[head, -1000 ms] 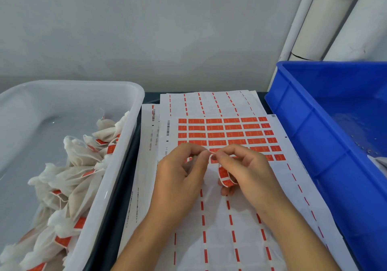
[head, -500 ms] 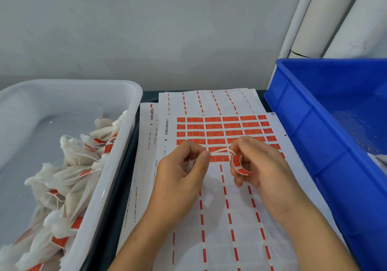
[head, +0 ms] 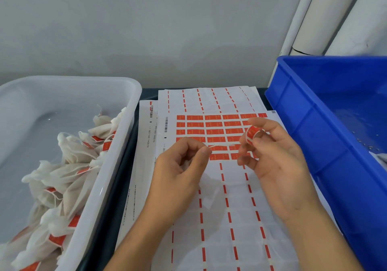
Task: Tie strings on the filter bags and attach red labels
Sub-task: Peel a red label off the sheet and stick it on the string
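Observation:
My left hand point(head: 182, 166) is curled around a white filter bag, mostly hidden in the palm, and pinches its string at thumb and forefinger. A thin white string point(head: 222, 144) runs taut from there to my right hand point(head: 272, 159). A curled red label point(head: 251, 133) sits at the right fingertips, stuck on a finger above the string's end. Both hands hover over a label sheet point(head: 209, 128) with rows of red labels.
A white tub point(head: 117, 145) at the left holds several tied filter bags with red labels point(head: 69, 166). A blue crate point(head: 314, 124) stands at the right. Spent backing sheets point(head: 219, 218) cover the dark table between them. White tubes point(head: 326, 19) lean at the back right.
My right hand has moved right and up, away from the left. The string between them has drawn out longer and taut. The red label rose with the right fingers.

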`<state>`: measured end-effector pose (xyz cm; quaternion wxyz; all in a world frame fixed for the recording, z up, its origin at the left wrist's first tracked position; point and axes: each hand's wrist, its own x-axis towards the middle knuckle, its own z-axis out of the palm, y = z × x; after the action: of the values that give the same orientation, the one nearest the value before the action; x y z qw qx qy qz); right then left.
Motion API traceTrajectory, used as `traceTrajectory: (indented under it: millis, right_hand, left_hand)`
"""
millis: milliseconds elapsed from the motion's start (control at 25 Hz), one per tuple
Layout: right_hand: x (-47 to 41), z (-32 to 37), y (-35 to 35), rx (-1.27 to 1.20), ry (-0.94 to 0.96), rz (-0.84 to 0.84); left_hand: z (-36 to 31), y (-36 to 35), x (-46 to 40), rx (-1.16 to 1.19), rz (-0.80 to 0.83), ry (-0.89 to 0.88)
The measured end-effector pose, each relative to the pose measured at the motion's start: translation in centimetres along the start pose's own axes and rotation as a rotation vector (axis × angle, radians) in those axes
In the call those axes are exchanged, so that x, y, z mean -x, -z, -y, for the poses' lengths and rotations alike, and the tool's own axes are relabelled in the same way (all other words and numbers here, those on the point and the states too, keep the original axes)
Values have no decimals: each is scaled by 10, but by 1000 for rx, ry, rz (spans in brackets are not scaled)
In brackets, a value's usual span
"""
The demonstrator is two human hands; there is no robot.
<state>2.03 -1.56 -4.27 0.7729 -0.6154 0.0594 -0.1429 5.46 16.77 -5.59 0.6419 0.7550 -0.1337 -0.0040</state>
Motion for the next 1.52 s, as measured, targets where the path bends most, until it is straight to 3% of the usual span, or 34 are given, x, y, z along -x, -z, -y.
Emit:
traceTrajectory:
  millis: [200, 600, 800, 1080, 1520]
  right_hand:
    - [-2, 1, 1, 68, 28, -135]
    - [11, 19, -9, 254, 154, 109]
    - [16, 28, -8, 57, 87, 220]
    - [14, 12, -18, 310, 52, 160]
    - [10, 3, -15, 399, 49, 173]
  left_hand:
    - [0, 1, 0, 16, -15, 15]
    - [-4, 1, 3, -20, 32, -66]
    - [-4, 0, 4, -79, 54, -62]
    - [-5, 0, 5, -111, 100, -50]
    - [-5, 1, 3, -14, 156, -3]
